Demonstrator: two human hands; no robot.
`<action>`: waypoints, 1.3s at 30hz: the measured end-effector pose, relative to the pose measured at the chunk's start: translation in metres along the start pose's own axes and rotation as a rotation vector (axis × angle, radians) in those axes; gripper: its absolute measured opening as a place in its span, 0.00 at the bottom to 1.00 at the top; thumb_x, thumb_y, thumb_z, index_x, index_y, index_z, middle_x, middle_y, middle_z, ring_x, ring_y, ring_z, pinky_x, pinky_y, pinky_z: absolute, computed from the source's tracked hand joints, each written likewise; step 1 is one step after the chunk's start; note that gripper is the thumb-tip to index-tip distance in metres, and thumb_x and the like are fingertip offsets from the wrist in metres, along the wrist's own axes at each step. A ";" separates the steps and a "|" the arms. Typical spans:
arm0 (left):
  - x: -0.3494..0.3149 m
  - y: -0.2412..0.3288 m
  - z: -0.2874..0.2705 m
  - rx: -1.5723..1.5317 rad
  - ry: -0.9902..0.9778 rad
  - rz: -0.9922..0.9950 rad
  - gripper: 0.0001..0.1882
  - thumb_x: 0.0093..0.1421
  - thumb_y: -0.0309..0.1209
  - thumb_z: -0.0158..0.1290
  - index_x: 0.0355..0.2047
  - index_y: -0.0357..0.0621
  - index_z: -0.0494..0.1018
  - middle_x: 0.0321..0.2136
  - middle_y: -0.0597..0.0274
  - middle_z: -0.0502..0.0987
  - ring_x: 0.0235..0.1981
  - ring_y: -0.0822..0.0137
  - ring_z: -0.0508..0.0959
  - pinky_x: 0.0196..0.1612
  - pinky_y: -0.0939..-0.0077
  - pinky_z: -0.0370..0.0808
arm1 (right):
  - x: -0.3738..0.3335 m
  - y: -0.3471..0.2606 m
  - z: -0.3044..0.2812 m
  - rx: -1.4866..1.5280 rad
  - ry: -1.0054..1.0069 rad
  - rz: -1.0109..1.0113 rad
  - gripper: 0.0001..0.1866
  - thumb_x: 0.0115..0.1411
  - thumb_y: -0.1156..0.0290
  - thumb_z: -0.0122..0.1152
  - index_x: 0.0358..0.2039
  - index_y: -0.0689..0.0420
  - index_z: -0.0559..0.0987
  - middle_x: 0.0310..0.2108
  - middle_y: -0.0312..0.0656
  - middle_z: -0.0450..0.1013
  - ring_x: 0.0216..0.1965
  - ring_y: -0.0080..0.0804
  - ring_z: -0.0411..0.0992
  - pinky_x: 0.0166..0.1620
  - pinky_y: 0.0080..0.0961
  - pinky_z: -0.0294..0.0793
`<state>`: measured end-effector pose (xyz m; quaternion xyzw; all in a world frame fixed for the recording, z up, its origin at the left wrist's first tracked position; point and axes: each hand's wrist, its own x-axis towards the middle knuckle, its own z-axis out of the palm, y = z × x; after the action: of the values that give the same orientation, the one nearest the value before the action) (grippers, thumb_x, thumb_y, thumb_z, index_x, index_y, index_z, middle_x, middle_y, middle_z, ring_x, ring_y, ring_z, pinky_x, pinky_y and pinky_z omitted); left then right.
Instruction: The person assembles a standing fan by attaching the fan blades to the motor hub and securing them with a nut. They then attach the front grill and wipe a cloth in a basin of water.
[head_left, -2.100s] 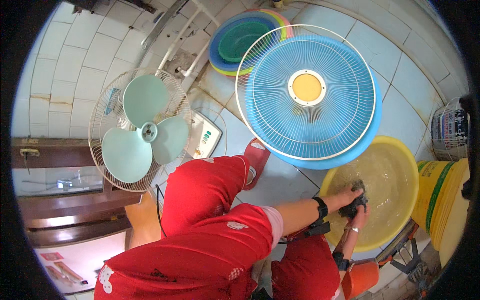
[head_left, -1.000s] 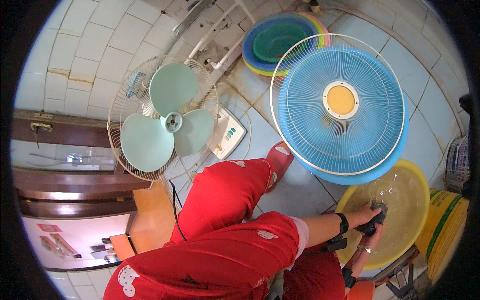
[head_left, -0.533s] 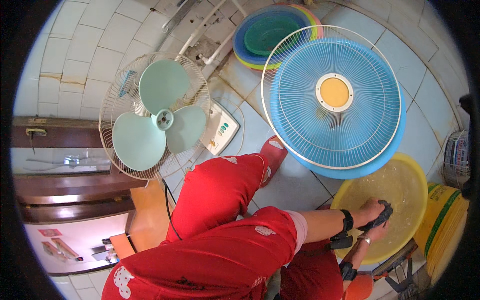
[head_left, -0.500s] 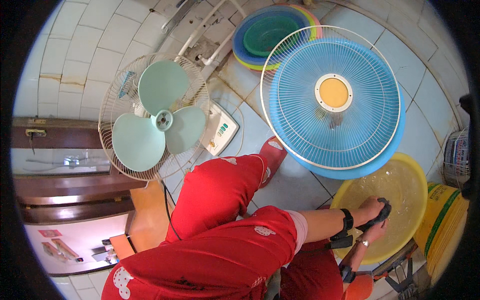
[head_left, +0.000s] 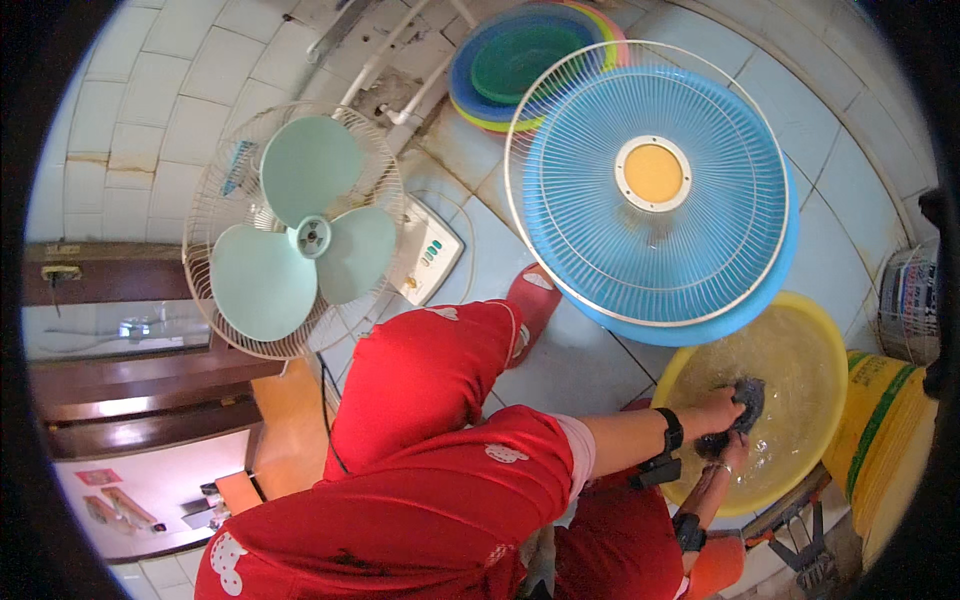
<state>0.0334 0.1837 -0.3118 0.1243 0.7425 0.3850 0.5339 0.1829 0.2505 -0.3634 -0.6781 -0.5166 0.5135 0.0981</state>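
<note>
A dark grey wet cloth (head_left: 748,398) is bunched between my two hands over the water in a yellow basin (head_left: 832,400). My left hand (head_left: 715,409), with a black strap at its wrist, closes on the cloth's upper part. Just below it, my right hand (head_left: 735,455) grips the lower part, a bracelet at its wrist. Both hands are low in the basin, at the water's surface or just above it. Part of the cloth is hidden behind the fingers.
A blue basin (head_left: 668,332) carries a round wire fan grille (head_left: 655,245) beyond the yellow basin. Stacked coloured basins (head_left: 462,75) stand farther back. A fan with green blades (head_left: 313,237) is at left. A yellow bucket (head_left: 880,420) stands at right, beside a wire-guarded drum (head_left: 910,300).
My hands have lowered slightly toward the basin's left side with the cloth, which now spreads wider between them. The whole view has shifted a little.
</note>
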 end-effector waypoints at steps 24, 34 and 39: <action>-0.023 0.035 -0.041 -0.521 -0.157 -0.059 0.16 0.59 0.35 0.52 0.40 0.33 0.73 0.31 0.57 0.76 0.31 0.66 0.75 0.34 0.68 0.73 | -0.053 -0.111 0.035 -0.205 0.231 -0.255 0.14 0.60 0.61 0.57 0.30 0.62 0.74 0.26 0.48 0.73 0.30 0.38 0.71 0.39 0.32 0.71; -0.002 0.009 -0.084 0.128 0.015 0.163 0.32 0.55 0.40 0.56 0.57 0.37 0.64 0.50 0.42 0.73 0.51 0.49 0.74 0.54 0.62 0.69 | -0.047 -0.039 -0.001 -0.782 0.144 -0.221 0.24 0.49 0.71 0.64 0.49 0.55 0.74 0.40 0.54 0.77 0.44 0.51 0.75 0.48 0.40 0.72; -0.040 0.053 -0.093 0.327 0.040 0.319 0.33 0.55 0.36 0.54 0.60 0.37 0.61 0.53 0.38 0.69 0.54 0.46 0.70 0.57 0.61 0.67 | -0.067 -0.085 -0.016 -0.164 0.120 -0.287 0.18 0.44 0.78 0.65 0.39 0.59 0.79 0.37 0.43 0.78 0.40 0.32 0.75 0.47 0.27 0.72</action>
<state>-0.0455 0.1545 -0.2340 0.3175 0.7764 0.3413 0.4242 0.1488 0.2411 -0.2604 -0.6326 -0.6416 0.4087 0.1456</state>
